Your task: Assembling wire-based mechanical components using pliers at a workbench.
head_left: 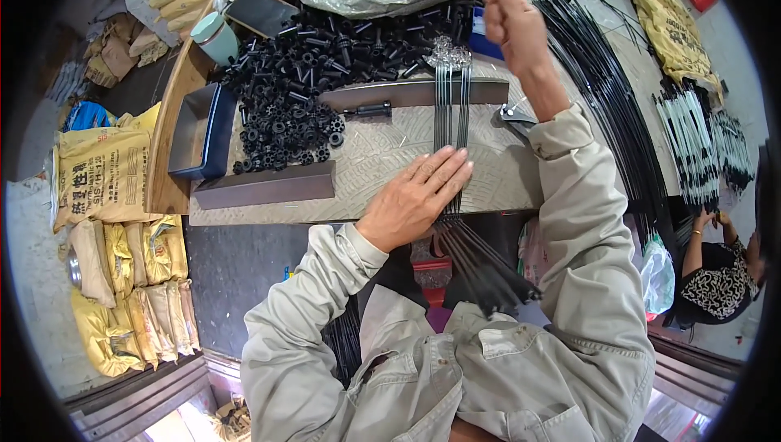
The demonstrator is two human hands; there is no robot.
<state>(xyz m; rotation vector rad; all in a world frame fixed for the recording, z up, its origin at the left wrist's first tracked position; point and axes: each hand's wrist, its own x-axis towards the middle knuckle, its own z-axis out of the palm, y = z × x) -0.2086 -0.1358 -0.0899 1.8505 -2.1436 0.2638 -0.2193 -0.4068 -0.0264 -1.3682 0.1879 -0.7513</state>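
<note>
Left hand (416, 198) flat, fingers together, pinning thin black rods (450, 108) on desk (374, 153) at frame centre. Right hand (512, 23) raised at upper right, fisted; contents unclear. Few rods laid; heap of black plastic fittings (301, 76) and long rod bundles (602, 84) untouched.

The small plastic parts (301, 76) heaped on the table are black, and so are the thin rods (450, 108), which end in silvery tips. The table top (374, 157) is pale beige with a fine woven pattern. The sleeves (586, 222) are light khaki. The sacks (122, 279) are yellow, the tray (199, 133) dark blue, the cup (215, 35) pale green.
</note>
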